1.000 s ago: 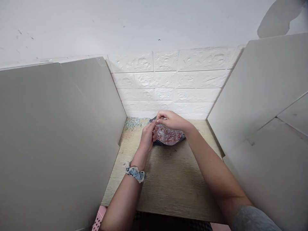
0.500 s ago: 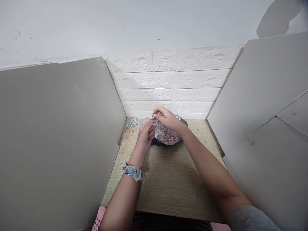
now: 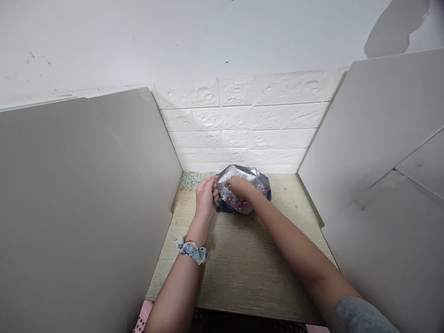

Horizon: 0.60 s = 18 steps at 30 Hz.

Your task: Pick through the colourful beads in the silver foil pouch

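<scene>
A silvery foil bag (image 3: 243, 172) lies wide open on the desk by the back wall. Many small pink, red and clear beads (image 3: 239, 202) fill its lower part. My right hand (image 3: 239, 186) reaches into the bag's mouth above the beads, its fingers curled together; anything between them is too small to see. At the bag's left edge, my left hand (image 3: 206, 196) is closed, thumb and forefinger pinched. Whether it grips the bag's rim or something thin cannot be made out. A blue scrunchie (image 3: 192, 251) circles my left wrist.
Small pale green and blue beads (image 3: 194, 179) lie scattered in the desk's back left corner. Tall grey panels stand along the left (image 3: 86, 199) and right (image 3: 347, 138) of the wooden desk (image 3: 249, 273). White brick-patterned wall (image 3: 236, 118) closes the back.
My right hand has come down from above my left hand into the bag. The left hand has dropped slightly, staying by the bag's edge. More of the bag's silver inside shows.
</scene>
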Each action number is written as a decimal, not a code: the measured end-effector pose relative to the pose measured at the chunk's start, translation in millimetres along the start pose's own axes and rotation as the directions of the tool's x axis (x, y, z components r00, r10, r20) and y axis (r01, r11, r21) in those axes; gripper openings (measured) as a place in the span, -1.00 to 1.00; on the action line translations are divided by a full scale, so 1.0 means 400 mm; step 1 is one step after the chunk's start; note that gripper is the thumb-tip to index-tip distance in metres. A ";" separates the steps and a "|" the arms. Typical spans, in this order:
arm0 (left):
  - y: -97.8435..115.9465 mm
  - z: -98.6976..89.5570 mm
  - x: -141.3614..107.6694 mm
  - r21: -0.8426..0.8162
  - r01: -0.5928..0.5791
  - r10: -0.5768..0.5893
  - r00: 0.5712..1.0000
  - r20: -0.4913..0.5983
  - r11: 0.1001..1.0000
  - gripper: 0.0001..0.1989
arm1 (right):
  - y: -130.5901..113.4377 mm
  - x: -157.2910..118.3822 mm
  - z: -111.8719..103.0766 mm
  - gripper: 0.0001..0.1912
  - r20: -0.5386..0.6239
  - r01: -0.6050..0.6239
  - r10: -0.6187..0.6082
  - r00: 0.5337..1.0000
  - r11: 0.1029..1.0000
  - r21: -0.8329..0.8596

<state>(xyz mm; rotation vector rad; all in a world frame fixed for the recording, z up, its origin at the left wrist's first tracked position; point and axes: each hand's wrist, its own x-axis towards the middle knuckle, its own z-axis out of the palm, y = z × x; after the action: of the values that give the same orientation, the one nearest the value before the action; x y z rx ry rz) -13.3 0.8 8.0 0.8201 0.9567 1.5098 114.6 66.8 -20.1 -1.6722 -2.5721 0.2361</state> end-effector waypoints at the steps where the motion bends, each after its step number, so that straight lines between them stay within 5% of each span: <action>1: -0.001 0.000 0.001 0.014 -0.003 0.003 1.000 -0.005 1.000 -0.76 | 0.002 0.001 0.005 -0.71 -0.009 0.019 -0.019 1.000 1.000 0.011; 18: -0.004 0.002 -0.008 0.133 -0.034 0.036 0.999 -0.009 0.991 -0.74 | -0.007 0.012 0.055 -0.80 -0.175 0.023 -0.005 0.985 0.995 0.100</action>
<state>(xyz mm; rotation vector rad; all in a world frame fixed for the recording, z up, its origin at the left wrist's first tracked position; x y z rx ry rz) -11.6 -2.2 6.9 0.9280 1.0648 1.4944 107.0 68.1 -41.5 -1.5651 -2.4017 0.2055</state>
